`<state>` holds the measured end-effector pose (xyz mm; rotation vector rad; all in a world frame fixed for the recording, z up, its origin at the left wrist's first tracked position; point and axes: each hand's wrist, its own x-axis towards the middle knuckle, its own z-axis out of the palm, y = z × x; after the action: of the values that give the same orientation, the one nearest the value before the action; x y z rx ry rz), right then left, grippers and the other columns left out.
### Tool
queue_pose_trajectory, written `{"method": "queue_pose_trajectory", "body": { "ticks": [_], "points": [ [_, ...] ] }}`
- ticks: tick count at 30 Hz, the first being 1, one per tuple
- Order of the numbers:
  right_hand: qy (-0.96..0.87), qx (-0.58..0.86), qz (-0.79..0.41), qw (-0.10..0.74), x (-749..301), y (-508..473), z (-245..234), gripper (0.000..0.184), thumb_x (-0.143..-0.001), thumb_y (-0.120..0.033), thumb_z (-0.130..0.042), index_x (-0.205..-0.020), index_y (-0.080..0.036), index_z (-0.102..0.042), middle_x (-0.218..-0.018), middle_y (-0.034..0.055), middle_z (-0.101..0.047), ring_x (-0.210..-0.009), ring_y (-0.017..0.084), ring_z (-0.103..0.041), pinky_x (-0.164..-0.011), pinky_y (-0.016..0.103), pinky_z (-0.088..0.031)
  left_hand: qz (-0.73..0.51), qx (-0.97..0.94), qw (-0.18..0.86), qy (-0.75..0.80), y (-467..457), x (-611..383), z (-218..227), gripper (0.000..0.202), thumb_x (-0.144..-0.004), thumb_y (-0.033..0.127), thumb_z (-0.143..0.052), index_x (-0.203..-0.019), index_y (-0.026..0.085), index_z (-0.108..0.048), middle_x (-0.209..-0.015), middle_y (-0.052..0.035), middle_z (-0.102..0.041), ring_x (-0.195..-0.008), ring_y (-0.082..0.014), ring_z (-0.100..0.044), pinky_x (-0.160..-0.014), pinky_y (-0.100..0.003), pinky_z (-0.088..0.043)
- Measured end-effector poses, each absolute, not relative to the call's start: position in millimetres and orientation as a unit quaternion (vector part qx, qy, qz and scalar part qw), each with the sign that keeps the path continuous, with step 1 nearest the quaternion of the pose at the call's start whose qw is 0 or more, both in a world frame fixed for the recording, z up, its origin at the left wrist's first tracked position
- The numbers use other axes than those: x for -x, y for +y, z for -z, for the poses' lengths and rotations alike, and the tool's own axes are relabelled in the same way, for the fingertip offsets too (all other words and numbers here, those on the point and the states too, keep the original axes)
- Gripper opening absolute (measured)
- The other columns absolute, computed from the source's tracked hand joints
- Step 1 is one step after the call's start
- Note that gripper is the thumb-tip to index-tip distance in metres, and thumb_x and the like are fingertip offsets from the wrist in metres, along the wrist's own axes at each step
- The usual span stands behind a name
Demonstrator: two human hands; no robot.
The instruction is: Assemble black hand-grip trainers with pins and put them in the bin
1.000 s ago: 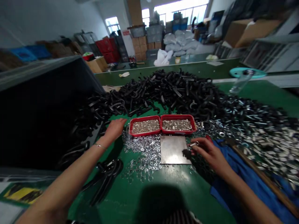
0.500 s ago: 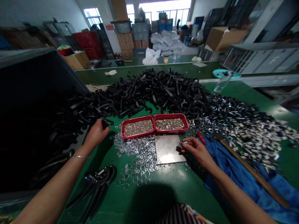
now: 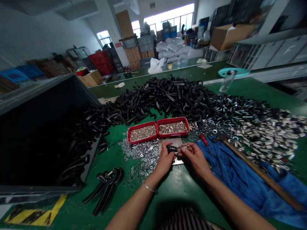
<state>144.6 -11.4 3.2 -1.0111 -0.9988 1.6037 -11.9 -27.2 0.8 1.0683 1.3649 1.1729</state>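
**Loose rings wait below a slip**

Your left hand's (image 3: pixel 165 159) grip pinches a short black part (image 3: pixel 171 149); your right hand's (image 3: pixel 196 157) pinches a small silvery metal piece (image 3: pixel 184 147), close together above the square grey metal plate (image 3: pixel 176 141). Should your fingertips slip, that piece could drop among the loose silvery rings (image 3: pixel 142 172). Two red rectangular trays (image 3: pixel 174 134) hold tiny silvery pieces (image 3: pixel 143 133); the large grey bin (image 3: pixel 45 93) holds black curved parts (image 3: pixel 78 162).

Clear bottle (image 3: pixel 226 83) nr turquoise tray (image 3: pixel 243 72), upper R of frame, cardboard box (image 3: pixel 219 38) above. White plastic bag (image 3: pixel 155 66) top ctr. Red crates (image 3: pixel 98 59) upper L, yellow-blk striped tape (image 3: pixel 35 217) btm L.
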Motion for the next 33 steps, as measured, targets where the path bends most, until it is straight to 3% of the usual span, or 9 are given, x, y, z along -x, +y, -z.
{"method": "queue_pose_trajectory", "body": {
  "ticks": [7, 11, 13, 15, 17, 20, 22, 27, 33],
  "points": [
    [-0.468, 0.418, -0.608, 0.487, -145, -15, 3, 0.026, -0.08, -0.043, -0.075, -0.094, -0.024, -0.065, -0.089, 0.0021, -0.067, -0.08, 0.019, -0.062, -0.075, 0.032, -0.052, -0.435, -0.425, 0.579, 0.543, -38, 1, -1, 0.041, -0.076, 0.021, -0.054, -0.116, 0.021, -0.042, -0.066, 0.0064, -0.053, -0.046, -0.0088, -0.046, -0.045, -0.02, -0.037],
    [-0.501, 0.389, -0.647, 0.424, -150, -12, 7, 0.026, -0.082, -0.045, -0.073, -0.089, -0.021, -0.066, -0.085, 0.0008, -0.065, -0.079, 0.017, -0.059, -0.075, 0.029, -0.048, -0.344, -0.435, 0.692, 0.463, -60, 6, -5, 0.043, -0.077, 0.027, -0.063, -0.116, 0.021, -0.044, -0.077, 0.0024, -0.061, -0.046, -0.0056, -0.046, -0.045, -0.018, -0.038],
    [-0.533, 0.362, -0.673, 0.364, -153, -8, 7, 0.028, -0.085, -0.047, -0.069, -0.093, -0.02, -0.066, -0.083, 0.0009, -0.064, -0.076, 0.016, -0.059, -0.072, 0.029, -0.049, -0.343, -0.394, 0.741, 0.421, -67, 10, -9, 0.039, -0.082, 0.037, -0.064, -0.113, 0.02, -0.046, -0.083, -0.002, -0.064, -0.049, -0.0059, -0.048, -0.047, -0.019, -0.041],
    [-0.589, 0.349, -0.66, 0.31, -161, 0, 7, 0.031, -0.088, -0.048, -0.065, -0.099, -0.02, -0.066, -0.087, 0.0026, -0.066, -0.075, 0.017, -0.061, -0.07, 0.031, -0.05, -0.362, -0.351, 0.752, 0.424, -68, 14, -12, 0.035, -0.085, 0.045, -0.062, -0.104, 0.019, -0.048, -0.082, -0.004, -0.065, -0.047, -0.0054, -0.045, -0.042, -0.017, -0.035],
    [-0.648, 0.376, -0.591, 0.301, -178, 13, 8, 0.029, -0.088, -0.045, -0.065, -0.103, -0.02, -0.066, -0.094, 0.0052, -0.067, -0.082, 0.02, -0.062, -0.076, 0.034, -0.05, -0.426, -0.312, 0.716, 0.457, -63, 19, -12, 0.032, -0.085, 0.046, -0.062, -0.094, 0.019, -0.047, -0.076, -0.0023, -0.064, -0.044, -0.0049, -0.041, -0.038, -0.015, -0.029],
    [-0.747, 0.439, -0.394, 0.307, -211, 32, 9, 0.016, -0.089, -0.036, -0.063, -0.092, -0.02, -0.067, -0.095, 0.0072, -0.068, -0.091, 0.023, -0.062, -0.089, 0.04, -0.047, -0.55, -0.272, 0.634, 0.472, -49, 33, -13, 0.028, -0.086, 0.042, -0.063, -0.093, 0.02, -0.048, -0.084, -0.0026, -0.065, -0.054, -0.0067, -0.051, -0.047, -0.017, -0.04],
    [-0.814, 0.437, -0.278, 0.263, -226, 38, 12, 0.014, -0.092, -0.029, -0.058, -0.087, -0.02, -0.067, -0.09, 0.0078, -0.068, -0.092, 0.024, -0.062, -0.092, 0.041, -0.046, -0.58, -0.264, 0.617, 0.462, -39, 42, -15, 0.027, -0.087, 0.04, -0.064, -0.097, 0.019, -0.05, -0.091, -0.0042, -0.066, -0.062, -0.0086, -0.057, -0.054, -0.02, -0.045],
    [-0.879, 0.441, -0.135, 0.125, -219, 29, 19, 0.01, -0.092, -0.021, -0.059, -0.092, -0.017, -0.067, -0.093, 0.0112, -0.065, -0.094, 0.026, -0.059, -0.085, 0.038, -0.048, -0.605, -0.264, 0.618, 0.426, -28, 42, -21, 0.027, -0.085, 0.038, -0.067, -0.093, 0.018, -0.052, -0.091, -0.0047, -0.066, -0.062, -0.0078, -0.056, -0.055, -0.02, -0.043],
    [-0.891, 0.45, -0.032, 0.046, -201, 31, 17, 0.016, -0.093, -0.017, -0.054, -0.081, -0.017, -0.064, -0.087, 0.0111, -0.063, -0.089, 0.026, -0.058, -0.077, 0.035, -0.047, -0.62, -0.281, 0.558, 0.475, -28, 25, -17, 0.032, -0.085, 0.046, -0.068, -0.093, 0.019, -0.052, -0.073, 0.0021, -0.063, -0.044, -0.002, -0.038, -0.045, -0.016, -0.03]
  ]
}}
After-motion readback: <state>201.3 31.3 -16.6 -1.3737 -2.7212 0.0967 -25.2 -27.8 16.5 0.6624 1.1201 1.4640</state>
